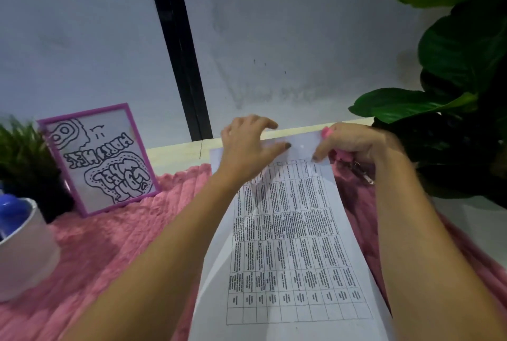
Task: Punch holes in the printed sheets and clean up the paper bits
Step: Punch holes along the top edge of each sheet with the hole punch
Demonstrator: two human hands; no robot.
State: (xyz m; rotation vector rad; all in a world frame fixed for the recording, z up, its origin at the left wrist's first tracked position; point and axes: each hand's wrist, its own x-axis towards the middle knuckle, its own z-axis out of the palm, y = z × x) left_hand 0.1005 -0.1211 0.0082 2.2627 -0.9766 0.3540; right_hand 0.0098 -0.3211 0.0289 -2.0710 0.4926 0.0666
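Note:
The printed sheets (pixel 296 244), white paper with a text table, stretch from the bottom of the view to the far table edge, above a pink fluffy cloth (pixel 115 236). My left hand (pixel 247 148) holds their far left corner, thumb on top and fingers curled past the edge. At the far right corner my right hand (pixel 354 143) grips a pink hole punch (pixel 340 153) that is mostly hidden under the fingers. A small round hole (pixel 302 146) shows in the paper between the two thumbs. No loose paper bits are visible.
A purple-framed drawing (pixel 101 159) leans at the back left beside a small grassy plant (pixel 22 154). A white cup (pixel 24 247) holding a blue object sits at the left edge. Large green leaves (pixel 452 110) crowd the right side. A small metal clip (pixel 363 173) lies under my right wrist.

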